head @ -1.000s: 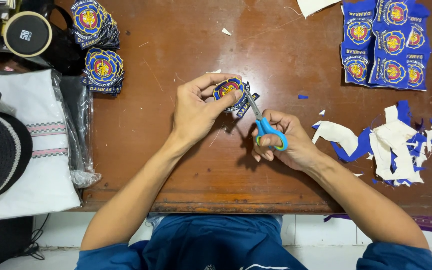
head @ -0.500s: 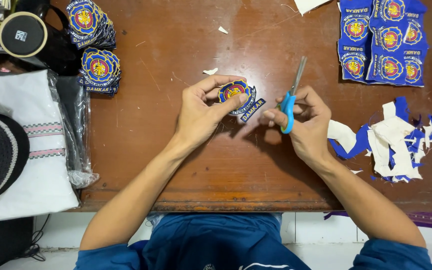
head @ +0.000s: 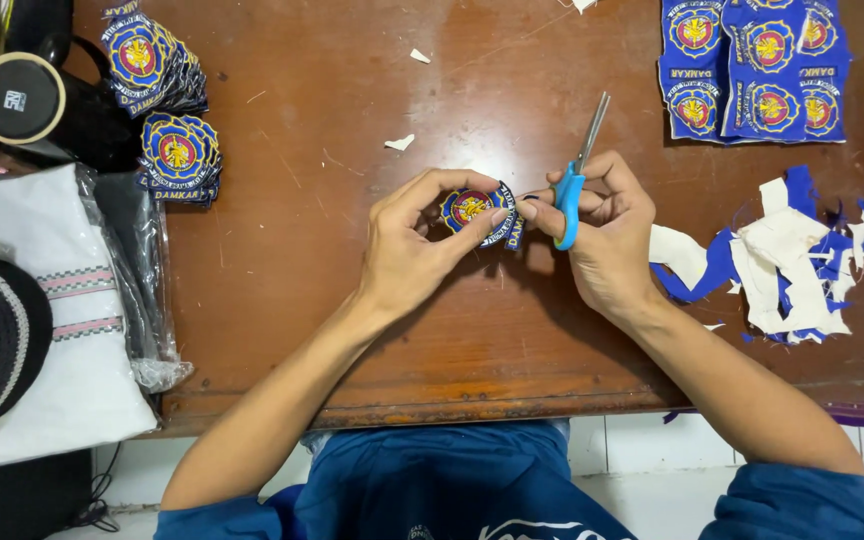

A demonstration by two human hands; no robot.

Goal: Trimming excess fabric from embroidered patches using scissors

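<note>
A round blue embroidered patch point(head: 474, 210) is pinched between the thumb and fingers of the left hand point(head: 412, 250), just above the middle of the brown tabletop point(head: 352, 330). Blue-handled scissors point(head: 574, 180) are gripped in the closed right hand point(head: 607, 235), blades shut and pointed toward the far edge. Trimmed scraps point(head: 787, 260) are piled near the right edge, an uncut patch sheet point(head: 752, 70) in the far right corner, cut patches point(head: 162, 110) stacked toward the far left corner.

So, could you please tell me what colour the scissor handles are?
The scissors in the right hand have bright blue handles, seen in the head view.
</note>
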